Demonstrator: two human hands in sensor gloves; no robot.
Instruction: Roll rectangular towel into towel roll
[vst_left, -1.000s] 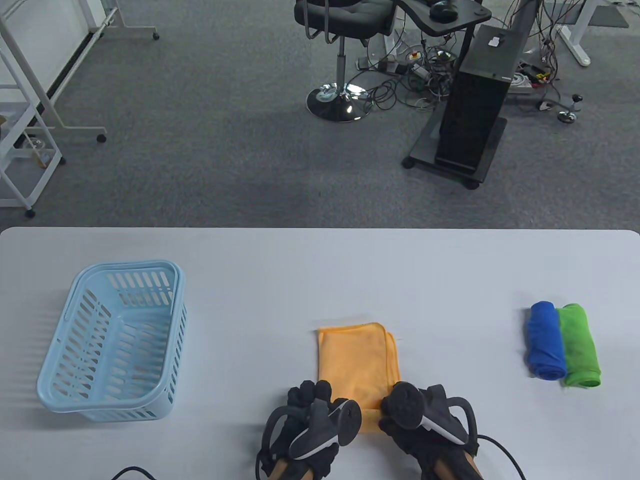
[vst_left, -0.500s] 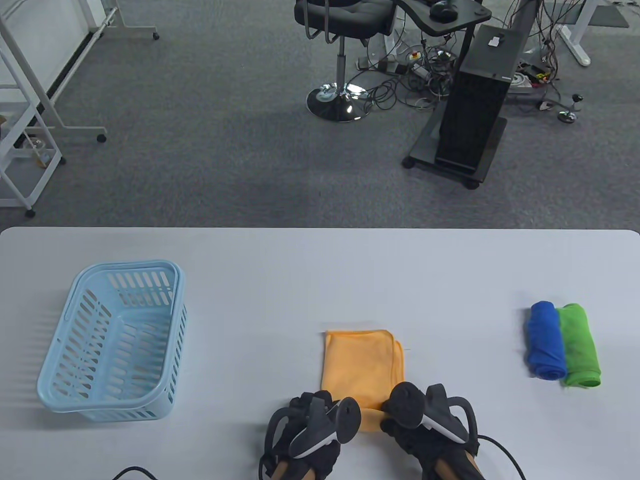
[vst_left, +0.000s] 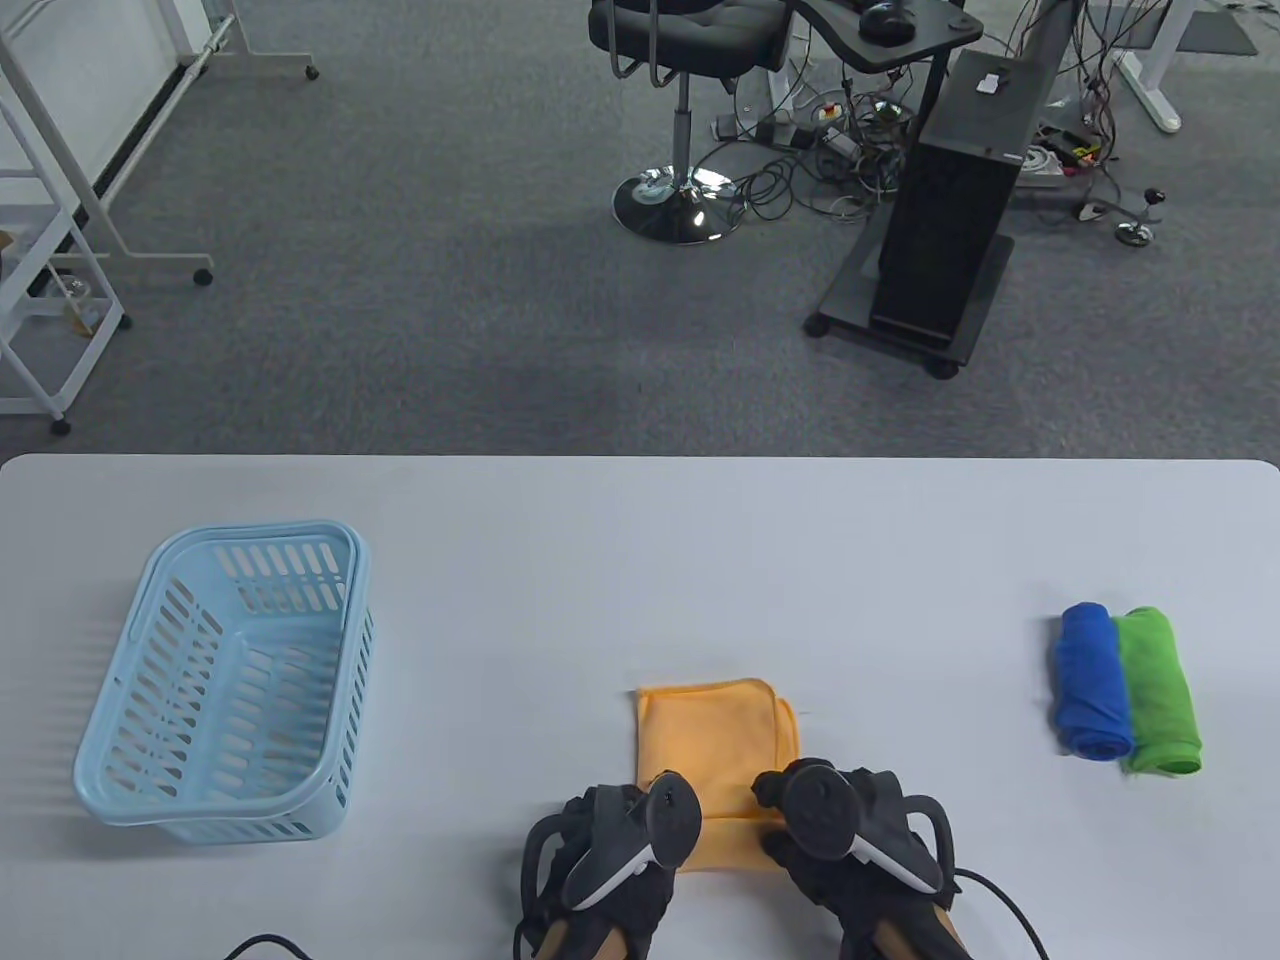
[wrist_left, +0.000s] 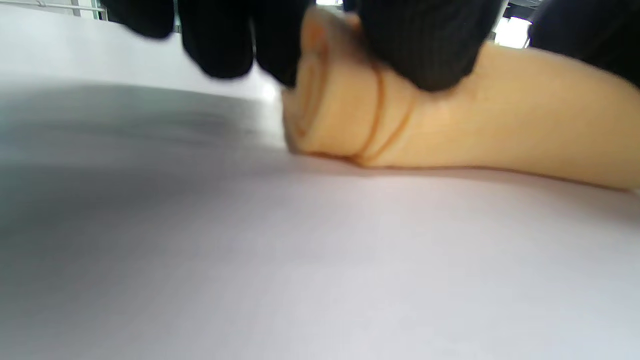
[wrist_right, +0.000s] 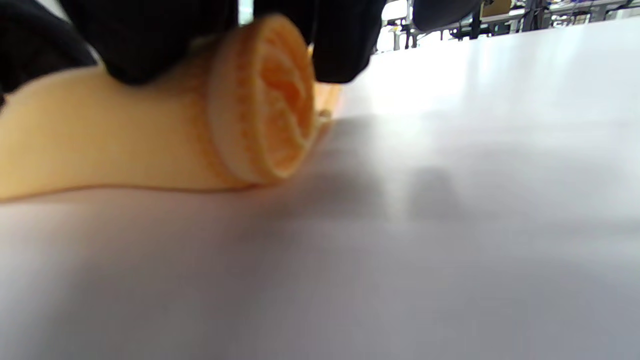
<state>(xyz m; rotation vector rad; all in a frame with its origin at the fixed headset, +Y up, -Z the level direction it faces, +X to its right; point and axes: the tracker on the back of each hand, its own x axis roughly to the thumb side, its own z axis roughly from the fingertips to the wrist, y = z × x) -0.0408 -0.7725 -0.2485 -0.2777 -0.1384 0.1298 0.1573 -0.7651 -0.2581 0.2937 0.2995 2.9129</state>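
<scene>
An orange towel (vst_left: 712, 735) lies flat on the white table (vst_left: 600, 560) near the front middle, its near end wound into a roll (vst_left: 728, 845). My left hand (vst_left: 600, 850) curls over the roll's left end and my right hand (vst_left: 860, 835) over its right end. In the left wrist view black gloved fingers (wrist_left: 425, 45) press down on the roll (wrist_left: 450, 130). The right wrist view shows the spiral end of the roll (wrist_right: 265, 105) under my fingers (wrist_right: 150, 35). Trackers hide the fingertips from above.
A light-blue slotted basket (vst_left: 230, 680) stands at the left of the table. A blue towel roll (vst_left: 1092, 685) and a green one (vst_left: 1158, 690) lie side by side at the right. Beyond the table's far edge is carpet with an office chair (vst_left: 690, 40).
The flat part of the orange towel has grown shorter, its far edge drawn nearer to my hands, and the roll under my fingers has thickened. Both hands stay on the roll's ends.
</scene>
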